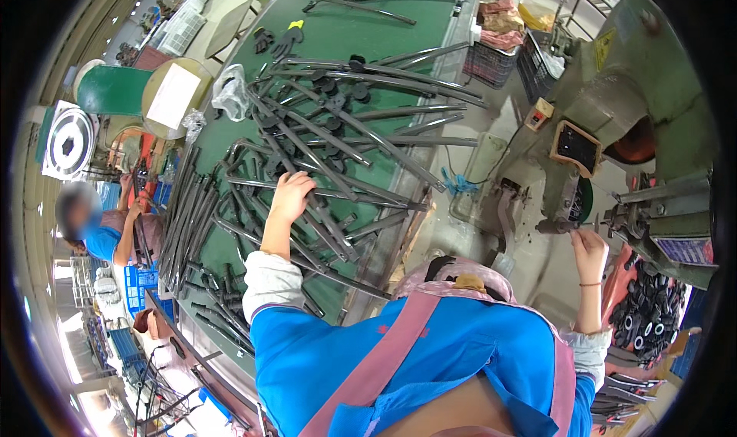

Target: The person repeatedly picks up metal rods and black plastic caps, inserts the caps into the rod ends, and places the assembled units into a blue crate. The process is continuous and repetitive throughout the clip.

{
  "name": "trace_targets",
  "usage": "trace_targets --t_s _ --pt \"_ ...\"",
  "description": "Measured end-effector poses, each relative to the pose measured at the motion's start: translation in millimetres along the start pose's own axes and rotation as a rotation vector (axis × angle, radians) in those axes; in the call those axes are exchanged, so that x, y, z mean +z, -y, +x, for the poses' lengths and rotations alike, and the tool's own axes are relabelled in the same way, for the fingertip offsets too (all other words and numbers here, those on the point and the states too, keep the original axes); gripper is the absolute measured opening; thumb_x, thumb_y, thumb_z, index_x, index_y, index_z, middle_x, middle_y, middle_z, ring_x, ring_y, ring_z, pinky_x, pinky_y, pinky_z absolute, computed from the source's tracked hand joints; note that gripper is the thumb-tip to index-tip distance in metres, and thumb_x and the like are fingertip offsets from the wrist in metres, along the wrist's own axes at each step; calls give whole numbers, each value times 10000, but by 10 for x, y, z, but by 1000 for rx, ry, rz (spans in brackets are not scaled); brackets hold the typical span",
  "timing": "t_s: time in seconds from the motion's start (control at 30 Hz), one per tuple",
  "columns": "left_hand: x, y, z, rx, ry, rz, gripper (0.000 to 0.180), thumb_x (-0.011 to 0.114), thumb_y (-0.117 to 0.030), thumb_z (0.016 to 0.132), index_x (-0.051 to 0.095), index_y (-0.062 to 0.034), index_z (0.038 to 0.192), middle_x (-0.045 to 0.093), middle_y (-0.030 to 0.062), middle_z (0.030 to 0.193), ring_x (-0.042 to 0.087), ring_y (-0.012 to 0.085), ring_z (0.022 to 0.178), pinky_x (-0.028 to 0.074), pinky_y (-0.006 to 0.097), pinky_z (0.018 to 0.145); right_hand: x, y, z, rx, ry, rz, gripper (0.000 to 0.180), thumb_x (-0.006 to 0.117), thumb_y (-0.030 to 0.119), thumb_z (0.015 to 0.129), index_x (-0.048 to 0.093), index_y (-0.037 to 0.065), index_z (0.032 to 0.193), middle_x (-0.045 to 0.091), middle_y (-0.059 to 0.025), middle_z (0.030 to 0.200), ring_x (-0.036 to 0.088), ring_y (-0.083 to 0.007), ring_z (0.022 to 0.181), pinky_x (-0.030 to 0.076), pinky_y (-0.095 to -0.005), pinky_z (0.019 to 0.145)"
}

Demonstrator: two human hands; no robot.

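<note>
Reaching into the centre of the frame, the left hand [290,195] lies fingers down on a heap of dark metal rods [338,153], which spreads across the green table [338,30] from the upper middle down to the lower left; the fingers curl over one rod, though whether they actually grip it cannot be told. Well apart, at the right of the frame, the right hand [589,247] is raised to the grey-green press machine [652,122], its fingertips pinched on a small dark part [559,227] at the machine's horizontal spindle. A bin of black ring-shaped pieces [649,314] sits just below and right of that hand. At the left edge, another person in blue [100,241] works beside the table
</note>
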State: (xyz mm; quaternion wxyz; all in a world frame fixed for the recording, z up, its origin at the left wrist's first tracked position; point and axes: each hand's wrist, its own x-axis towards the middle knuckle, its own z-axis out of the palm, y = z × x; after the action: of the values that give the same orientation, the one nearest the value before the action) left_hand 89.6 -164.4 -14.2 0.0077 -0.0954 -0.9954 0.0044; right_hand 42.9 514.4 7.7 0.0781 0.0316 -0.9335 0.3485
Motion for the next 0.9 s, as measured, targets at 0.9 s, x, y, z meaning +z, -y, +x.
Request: trace_targets --t_s 0.9 --pt "-1352 -2689 1208 601 16 -252 435 618 -156 908 559 -135 1338 584 155 803 596 363 655 461 456 561 -465 -1217 -1583 602 -312 -187 179 645 253 800 716 91 824 682 -150 789 654 -359 777 526 -457 716"
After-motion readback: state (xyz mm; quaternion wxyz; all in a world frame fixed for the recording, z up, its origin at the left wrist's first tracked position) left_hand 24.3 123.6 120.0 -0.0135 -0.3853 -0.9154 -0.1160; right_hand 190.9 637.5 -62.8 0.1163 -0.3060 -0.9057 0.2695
